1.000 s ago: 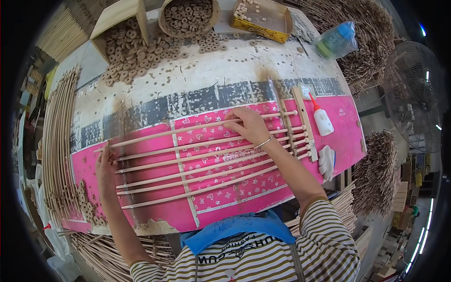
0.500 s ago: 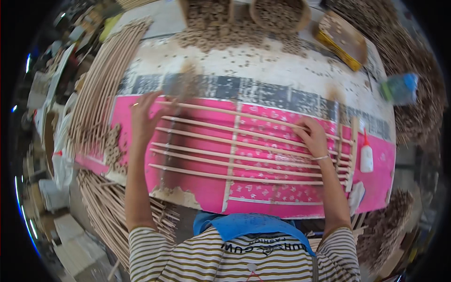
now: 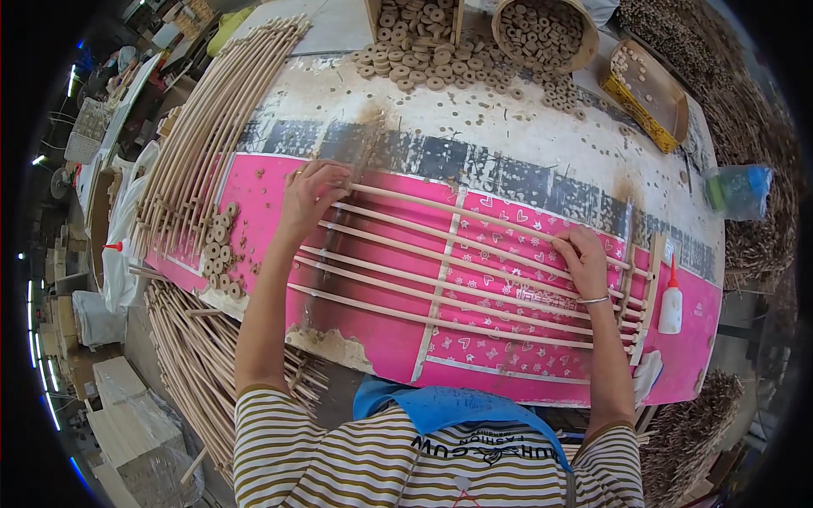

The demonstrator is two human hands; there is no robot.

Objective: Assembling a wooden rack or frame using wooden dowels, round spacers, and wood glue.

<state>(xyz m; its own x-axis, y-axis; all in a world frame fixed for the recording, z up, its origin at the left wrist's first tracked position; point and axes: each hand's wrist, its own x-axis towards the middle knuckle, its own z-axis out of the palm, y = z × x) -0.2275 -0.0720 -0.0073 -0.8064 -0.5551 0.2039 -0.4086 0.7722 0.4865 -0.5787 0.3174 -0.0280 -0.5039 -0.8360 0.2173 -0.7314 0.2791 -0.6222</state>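
Several thin wooden rods [image 3: 440, 291] lie side by side across a pink patterned sheet on the table. Their right ends meet a short wooden crossbar [image 3: 647, 300]. My left hand [image 3: 315, 196] is closed at the left end of the farthest rod [image 3: 457, 206], its fingertips covering that end. Farther right, my right hand [image 3: 583, 261] pinches the same rod between thumb and fingers. A white glue bottle with a red tip [image 3: 671, 306] stands just right of the crossbar.
Wooden rings spill from a box and a round tub [image 3: 546, 38] at the back. Long rods [image 3: 216, 127] are stacked at the left, beside a small ring pile [image 3: 218, 254]. A yellow-sided tray [image 3: 648, 93] and a plastic-wrapped blue-green item [image 3: 738, 191] are at the right.
The view has shifted, moving the table slightly right in the picture. My left hand has moved right onto the rod's end and its fingers have closed. My right hand stays on the rod.
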